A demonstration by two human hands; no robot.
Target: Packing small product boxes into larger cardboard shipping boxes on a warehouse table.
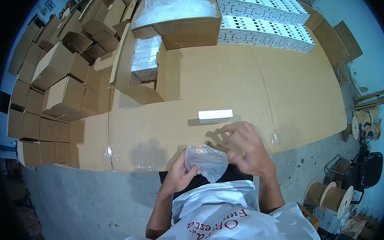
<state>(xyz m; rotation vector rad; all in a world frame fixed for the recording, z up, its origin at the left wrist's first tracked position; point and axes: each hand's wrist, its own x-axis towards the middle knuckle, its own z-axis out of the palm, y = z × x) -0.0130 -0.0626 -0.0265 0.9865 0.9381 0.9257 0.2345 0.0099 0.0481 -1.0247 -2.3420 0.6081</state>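
Note:
My left hand [176, 176] is closed on the side of a clear plastic bag [208, 163], its thumb lying across the front. The bag is crumpled and sits just past the table's near edge. Something inside it is too blurred to make out. Right of the bag, my right hand [248, 149] hovers with fingers bent and apart from the thumb, slightly smeared by motion; I see nothing in it. Beyond that hand, a small white box [215, 114] stands on the cardboard-covered table [193, 139].
At the back left, an open carton [146, 96] holds a stack of wrapped packs [147, 57]. Behind it is a carton of clear plastic bags [175, 10]. White patterned boxes [265, 33] are stacked at the back right. Brown boxes [65, 98] pile up on the left.

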